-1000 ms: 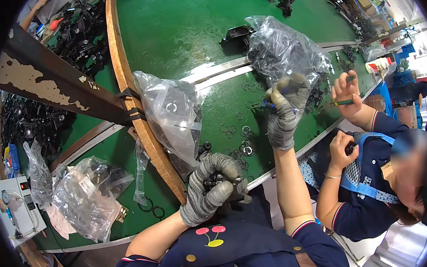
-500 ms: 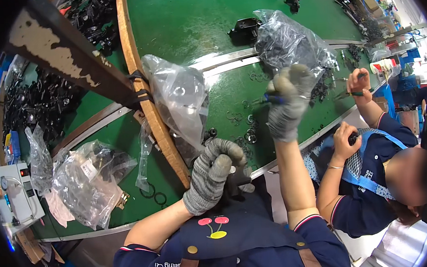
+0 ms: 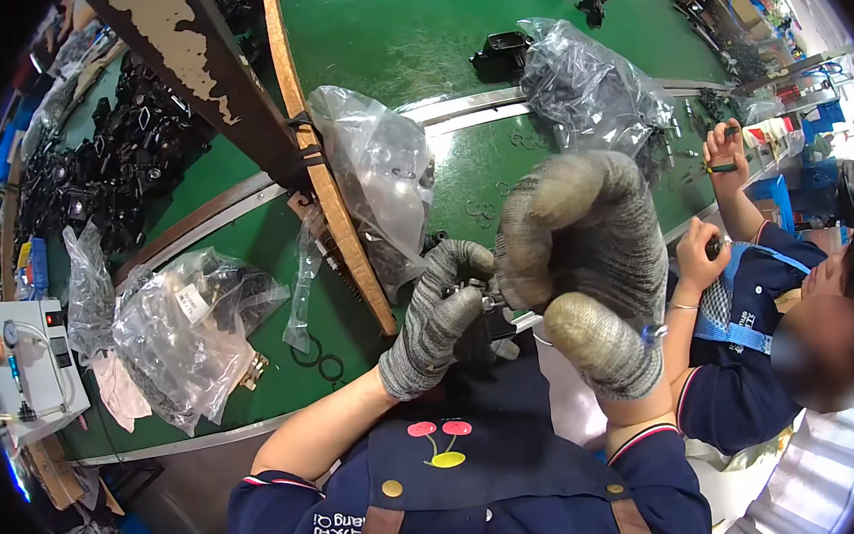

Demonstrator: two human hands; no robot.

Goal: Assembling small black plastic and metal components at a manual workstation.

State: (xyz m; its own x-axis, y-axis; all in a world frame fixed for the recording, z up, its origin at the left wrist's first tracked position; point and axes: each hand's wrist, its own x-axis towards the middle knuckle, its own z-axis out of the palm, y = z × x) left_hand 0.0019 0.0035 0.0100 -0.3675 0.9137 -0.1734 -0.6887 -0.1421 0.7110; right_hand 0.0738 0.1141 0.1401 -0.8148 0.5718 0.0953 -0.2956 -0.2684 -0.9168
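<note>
My left hand (image 3: 429,322), in a grey knit glove, is closed around a small black part (image 3: 473,346) with a shiny metal piece on top. The lower portion of that part blends into my dark apron. Close against it on the right is my right hand (image 3: 587,264), also gloved, its fingers curled and fingertips near the metal piece. A thin tool with a blue end (image 3: 655,333) sticks out at the base of the right thumb; the rest of it is hidden inside the hand.
Clear plastic bags (image 3: 374,161) lie beside a wooden strip (image 3: 331,194) and a rusty metal post (image 3: 201,74). Another bag (image 3: 588,84) of dark parts sits farther back. Black rings (image 3: 330,367) lie on the green table (image 3: 378,30). At right, a co-worker's hands (image 3: 699,258) hold tools.
My right hand has come down and back from over the table to the part in my left hand. The left hand stays nearly in place, and the view has shifted slightly.
</note>
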